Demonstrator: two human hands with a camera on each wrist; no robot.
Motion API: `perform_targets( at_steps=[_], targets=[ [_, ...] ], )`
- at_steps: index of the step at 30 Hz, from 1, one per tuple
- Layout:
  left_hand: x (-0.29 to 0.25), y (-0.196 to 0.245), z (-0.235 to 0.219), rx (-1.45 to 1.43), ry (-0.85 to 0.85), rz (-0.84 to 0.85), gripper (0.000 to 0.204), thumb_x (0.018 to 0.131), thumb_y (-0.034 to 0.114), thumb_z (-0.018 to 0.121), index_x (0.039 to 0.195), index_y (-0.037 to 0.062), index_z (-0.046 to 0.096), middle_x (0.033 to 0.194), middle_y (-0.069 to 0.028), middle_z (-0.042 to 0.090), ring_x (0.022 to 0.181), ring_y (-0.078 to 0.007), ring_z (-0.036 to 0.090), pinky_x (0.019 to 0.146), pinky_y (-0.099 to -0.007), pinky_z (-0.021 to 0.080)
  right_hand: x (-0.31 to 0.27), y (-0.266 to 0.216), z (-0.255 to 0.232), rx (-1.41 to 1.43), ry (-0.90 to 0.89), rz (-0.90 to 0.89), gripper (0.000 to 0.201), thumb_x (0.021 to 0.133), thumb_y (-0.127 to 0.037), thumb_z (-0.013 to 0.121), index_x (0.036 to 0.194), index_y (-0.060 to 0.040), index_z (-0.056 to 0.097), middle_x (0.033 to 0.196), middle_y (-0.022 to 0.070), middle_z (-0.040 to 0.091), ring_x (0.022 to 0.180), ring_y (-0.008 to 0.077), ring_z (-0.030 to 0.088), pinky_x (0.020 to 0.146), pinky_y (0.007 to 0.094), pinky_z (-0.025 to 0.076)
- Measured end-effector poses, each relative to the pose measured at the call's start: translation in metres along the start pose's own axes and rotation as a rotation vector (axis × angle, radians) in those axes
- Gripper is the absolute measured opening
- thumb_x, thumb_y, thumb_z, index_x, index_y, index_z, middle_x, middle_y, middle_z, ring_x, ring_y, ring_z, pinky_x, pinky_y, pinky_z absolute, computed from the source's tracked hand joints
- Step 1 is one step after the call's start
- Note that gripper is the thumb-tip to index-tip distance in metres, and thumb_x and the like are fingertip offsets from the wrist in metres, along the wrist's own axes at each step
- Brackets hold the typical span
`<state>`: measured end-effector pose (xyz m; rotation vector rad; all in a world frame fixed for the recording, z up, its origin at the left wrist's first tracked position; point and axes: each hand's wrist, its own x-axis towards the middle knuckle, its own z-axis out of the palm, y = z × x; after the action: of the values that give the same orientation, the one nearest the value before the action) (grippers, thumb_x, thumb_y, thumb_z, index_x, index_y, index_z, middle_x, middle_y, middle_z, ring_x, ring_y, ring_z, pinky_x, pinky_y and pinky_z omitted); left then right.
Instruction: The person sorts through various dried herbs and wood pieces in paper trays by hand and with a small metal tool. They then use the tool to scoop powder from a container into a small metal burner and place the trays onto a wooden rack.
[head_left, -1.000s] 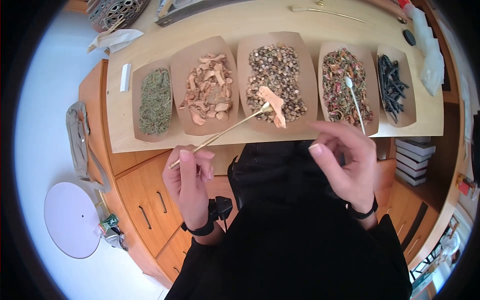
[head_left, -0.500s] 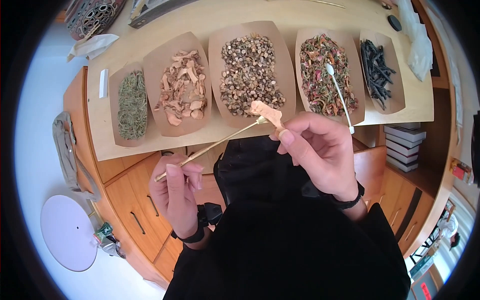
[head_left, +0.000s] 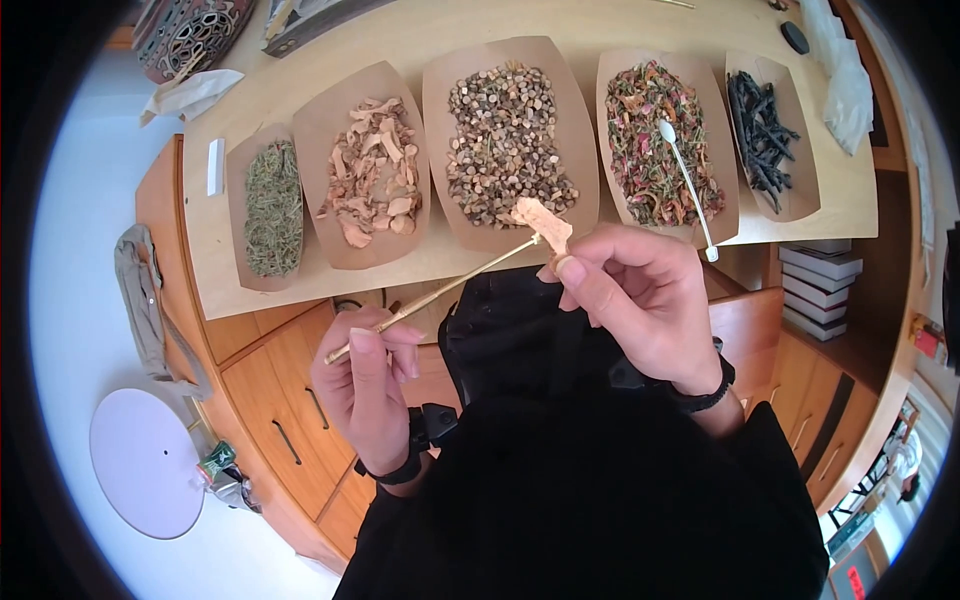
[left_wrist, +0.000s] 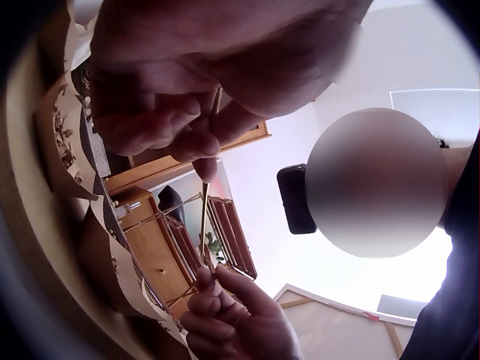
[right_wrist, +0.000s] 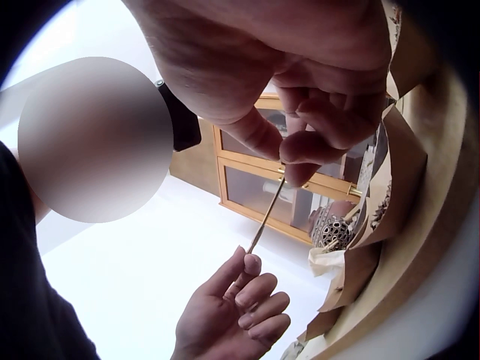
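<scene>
My left hand [head_left: 372, 390] pinches a slim brass rod [head_left: 450, 287] between thumb and fingers, its far end slanting up to the right. At that end is a pale orange-brown dried slice [head_left: 541, 219], uneven in outline. My right hand [head_left: 645, 312] pinches the slice's lower right end between thumb and index finger. Both hands are held in front of the table's near edge. The right wrist view shows the rod [right_wrist: 268, 216] running between the two hands. Similar dried pieces [head_left: 378, 170] fill a brown paper tray [head_left: 318, 120] on the left of the table.
Other paper trays hold green dried herb [head_left: 272, 210], small brownish chunks [head_left: 505, 140], a reddish flower mix [head_left: 655, 150] and dark sticks [head_left: 765, 145]. A white spoon [head_left: 688, 185] lies across the flower mix. A white block [head_left: 215, 167] sits on the left; a plastic bag [head_left: 848, 110] at back right.
My right hand has moved left from beside the slice and now pinches it. The left hand keeps its hold on the rod. The head view has shifted somewhat.
</scene>
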<state>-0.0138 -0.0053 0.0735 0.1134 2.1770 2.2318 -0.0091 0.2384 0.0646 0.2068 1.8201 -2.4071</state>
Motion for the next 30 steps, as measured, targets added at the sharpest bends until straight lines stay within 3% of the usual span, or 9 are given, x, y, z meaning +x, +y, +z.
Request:
perform_targets(
  at_steps=[7,9,12,19,22,30],
  targets=[
    [-0.001,0.005,0.005,0.014,0.019,-0.013,0.033,0.112,0.023,0.038,0.109,-0.0055,0.056,0.08,-0.01,0.063,0.056,-0.011,0.046,0.053,-0.0268,0.041,0.0,-0.001,0.0,0.023,-0.068,0.004,0.014,0.098,-0.011,0.069,0.101,0.0017,0.072,0.08,-0.0026,0.068,0.065,-0.0002,0.054,0.056,0.017,0.041],
    [0.001,0.008,0.01,-0.009,0.076,-0.069,0.04,0.109,0.024,0.046,0.091,-0.0061,0.064,0.078,-0.0071,0.058,0.061,-0.0081,0.047,0.056,-0.023,0.033,0.002,-0.006,0.002,0.182,-0.092,0.091,0.016,0.099,-0.013,0.068,0.105,0.0013,0.073,0.09,0.003,0.074,0.067,0.0029,0.058,0.057,0.0178,0.044],
    [0.006,0.0,-0.001,0.048,0.132,-0.096,0.039,0.11,0.025,0.045,0.092,-0.004,0.063,0.069,-0.0034,0.054,0.058,-0.0068,0.044,0.055,-0.0224,0.032,0.002,-0.003,-0.001,0.227,-0.116,0.08,0.017,0.1,-0.013,0.067,0.107,0.0009,0.073,0.101,0.0071,0.076,0.07,0.0048,0.062,0.056,0.0182,0.046],
    [0.029,-0.018,-0.024,0.215,0.314,-0.083,0.037,0.11,0.029,0.048,0.095,-0.0005,0.064,0.061,0.0009,0.049,0.051,-0.0053,0.04,0.051,-0.0217,0.034,0.004,-0.004,0.0,0.257,-0.116,0.032,0.017,0.099,-0.012,0.068,0.108,0.0012,0.073,0.101,0.0078,0.076,0.069,0.005,0.062,0.056,0.0183,0.047],
    [0.033,-0.028,-0.026,0.283,0.354,-0.13,0.037,0.11,0.027,0.047,0.092,0.0003,0.063,0.058,0.0024,0.045,0.05,-0.0038,0.037,0.049,-0.0201,0.028,0.003,-0.004,0.002,0.282,-0.114,0.034,0.016,0.099,-0.011,0.068,0.108,0.0014,0.073,0.1,0.0082,0.076,0.069,0.0052,0.062,0.057,0.0184,0.048],
    [0.034,-0.042,-0.032,0.211,0.376,-0.196,0.045,0.108,0.035,0.051,0.072,0.0087,0.052,0.055,0.0032,0.041,0.045,-0.004,0.036,0.043,-0.0217,0.026,0.006,-0.001,0.004,0.273,-0.115,0.038,0.017,0.099,-0.011,0.068,0.108,0.0014,0.073,0.101,0.0086,0.076,0.068,0.0052,0.061,0.058,0.0189,0.048]
  ],
)
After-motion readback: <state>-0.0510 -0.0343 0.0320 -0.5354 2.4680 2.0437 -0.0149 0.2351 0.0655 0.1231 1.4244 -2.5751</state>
